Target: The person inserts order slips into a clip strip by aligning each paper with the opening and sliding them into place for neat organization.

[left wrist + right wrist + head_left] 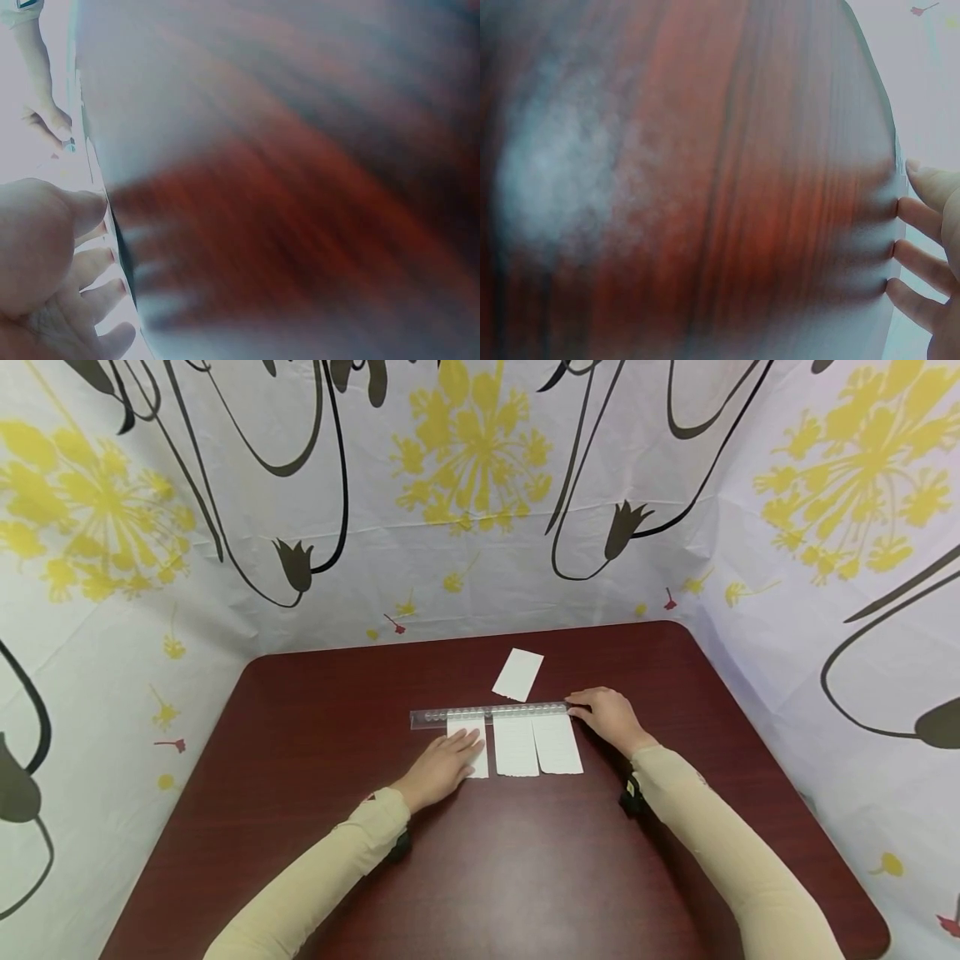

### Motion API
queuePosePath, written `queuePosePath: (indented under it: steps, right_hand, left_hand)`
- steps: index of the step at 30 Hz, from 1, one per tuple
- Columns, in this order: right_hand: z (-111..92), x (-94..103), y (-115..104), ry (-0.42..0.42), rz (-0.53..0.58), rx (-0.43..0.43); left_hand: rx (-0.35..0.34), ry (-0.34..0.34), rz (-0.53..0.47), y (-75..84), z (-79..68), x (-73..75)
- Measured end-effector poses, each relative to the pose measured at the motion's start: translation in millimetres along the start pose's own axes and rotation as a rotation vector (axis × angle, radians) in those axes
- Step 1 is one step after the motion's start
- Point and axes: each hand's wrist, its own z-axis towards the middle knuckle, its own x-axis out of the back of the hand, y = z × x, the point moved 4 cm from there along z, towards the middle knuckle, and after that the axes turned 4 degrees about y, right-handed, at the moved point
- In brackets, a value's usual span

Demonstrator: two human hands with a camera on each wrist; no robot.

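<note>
A clear plastic ruler lies across the top edges of three white paper slips in a row: a left slip, a middle slip and a right slip. My left hand rests on the left slip with its fingers stretched out, just below the ruler. At the ruler's right end, my right hand holds it between thumb and fingers; the left wrist view also catches this hand. Beyond the ruler lies a fourth, tilted paper slip.
The dark red wooden table has rounded corners and a shiny glare in front of the slips. A white cloth with yellow and dark flower prints hangs around its back and sides. Dark devices sit under both wrists.
</note>
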Motion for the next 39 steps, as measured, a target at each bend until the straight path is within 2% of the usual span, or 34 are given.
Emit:
queuePosePath:
  steps: [10, 19, 39]
  right_hand:
    - [0, 0.1, 0, 0.0, 0.003, -0.006]
    - [0, -2.2, -2, -0.007, 0.001, 0.003]
    - [-1, 0.5, 0, -0.003, 0.016, -0.006]
  left_hand:
    - [0.0, -0.006, -0.001, 3.1, 2.7, -1.7]
    - [-0.032, 0.007, 0.027, 10.8, 7.5, -3.0]
    - [-0.021, 0.004, 0.023, 12.8, 11.1, -4.3]
